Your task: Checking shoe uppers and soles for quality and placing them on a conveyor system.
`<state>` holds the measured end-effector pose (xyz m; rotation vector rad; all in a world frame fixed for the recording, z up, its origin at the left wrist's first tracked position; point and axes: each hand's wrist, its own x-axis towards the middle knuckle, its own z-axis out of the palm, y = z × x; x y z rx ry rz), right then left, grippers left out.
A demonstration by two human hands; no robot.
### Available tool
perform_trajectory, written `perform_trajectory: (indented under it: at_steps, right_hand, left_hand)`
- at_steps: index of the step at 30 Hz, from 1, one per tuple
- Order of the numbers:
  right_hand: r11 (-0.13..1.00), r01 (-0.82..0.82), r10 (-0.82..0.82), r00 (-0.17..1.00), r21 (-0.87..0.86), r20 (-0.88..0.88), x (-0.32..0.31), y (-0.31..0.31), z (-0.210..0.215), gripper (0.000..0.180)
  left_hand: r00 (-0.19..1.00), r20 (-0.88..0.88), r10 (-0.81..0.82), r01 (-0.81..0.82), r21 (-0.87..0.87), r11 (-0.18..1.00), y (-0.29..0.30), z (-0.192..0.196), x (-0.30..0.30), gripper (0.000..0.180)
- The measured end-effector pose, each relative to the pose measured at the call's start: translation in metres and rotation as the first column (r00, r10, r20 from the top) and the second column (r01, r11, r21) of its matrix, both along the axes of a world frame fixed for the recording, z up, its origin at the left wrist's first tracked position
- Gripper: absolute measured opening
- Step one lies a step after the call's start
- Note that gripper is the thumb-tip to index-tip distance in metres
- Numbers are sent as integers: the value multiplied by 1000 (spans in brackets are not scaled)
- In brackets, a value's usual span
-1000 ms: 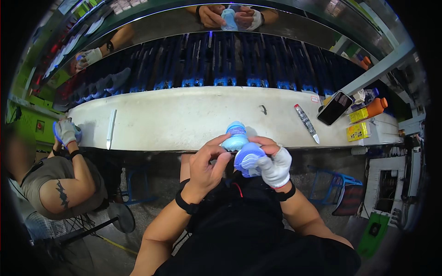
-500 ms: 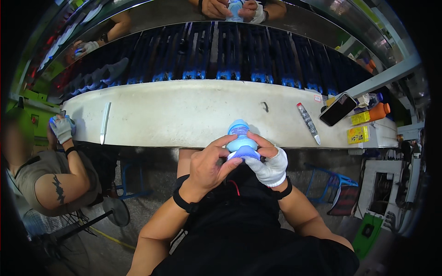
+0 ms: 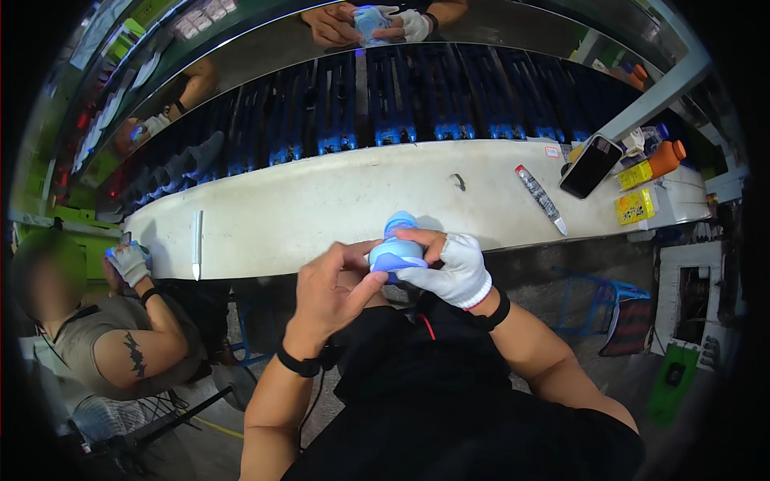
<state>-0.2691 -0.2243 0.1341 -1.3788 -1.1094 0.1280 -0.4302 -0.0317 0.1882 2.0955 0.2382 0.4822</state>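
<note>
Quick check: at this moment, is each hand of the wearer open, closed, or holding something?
Bare left hand: holding the light-blue and purple shoe-like piece.
Right hand, white fabric glove: holding that same piece.

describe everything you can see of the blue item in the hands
The blue item is light blue with a purplish-blue curved piece at its near end. The far end is rounded and narrower. Its material is unclear. The left hand and gloved right hand grip it from either side at the near edge of the white surface.
</note>
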Motion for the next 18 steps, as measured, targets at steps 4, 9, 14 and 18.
perform_trajectory:
  at_steps: [4,9,14,18]
  right_hand:
    - [989,108,-83,971,-99,224,-17,6,11,38]
    - [903,217,-75,929,-370,362,-14,-17,-7,34]
    - [900,229,-99,936,-371,337,-12,-19,-10,33]
    - [910,253,-142,935,-329,325,-16,-13,-18,37]
  left_hand:
    - [991,-76,-107,129,395,910,-1,39,17,87]
    - [945,-314,-94,211,364,907,16,20,5,96]
    - [973,-228,-44,132,389,912,15,-6,-10,83]
    - [995,-95,25,18,422,906,6,-21,-20,71]
